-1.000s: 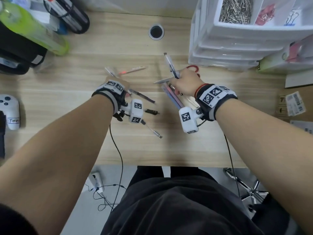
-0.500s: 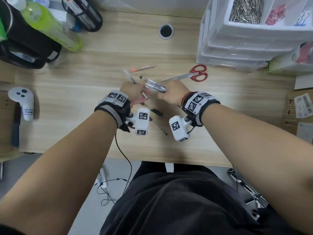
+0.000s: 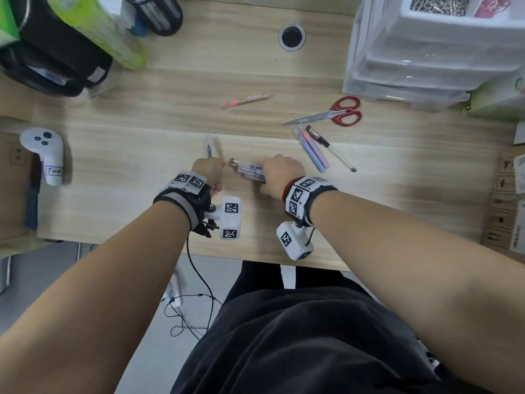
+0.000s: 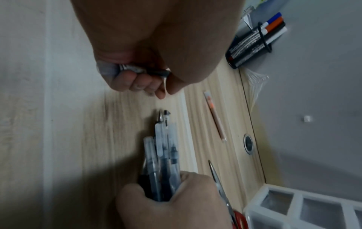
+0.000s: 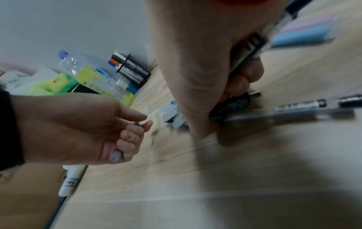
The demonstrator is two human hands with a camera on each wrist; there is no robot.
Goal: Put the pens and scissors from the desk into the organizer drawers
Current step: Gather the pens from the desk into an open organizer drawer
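Note:
My right hand (image 3: 279,173) grips a bundle of clear black-ink pens (image 3: 250,172) low over the desk; the left wrist view shows their tips (image 4: 163,117) pointing at my left hand. My left hand (image 3: 208,170) is curled round a single pen (image 4: 141,70), its end sticking out past the fingers (image 3: 209,149). Red-handled scissors (image 3: 332,113) lie flat on the desk in front of the clear organizer drawers (image 3: 426,58). Pastel highlighters (image 3: 312,149) and a black pen (image 3: 331,147) lie beside them. An orange-marked pen (image 3: 245,100) lies farther back.
A white controller (image 3: 47,155) lies at the left desk edge. A green bottle (image 3: 105,27), a black bag and a mesh marker cup (image 4: 252,45) stand at the back left. A cable hole (image 3: 291,36) is at the back centre. Cardboard boxes (image 3: 508,203) sit at the right.
Both hands have come back toward the desk's front edge. The right hand left the scissors and highlighters on the desk and now grips a bundle of clear pens.

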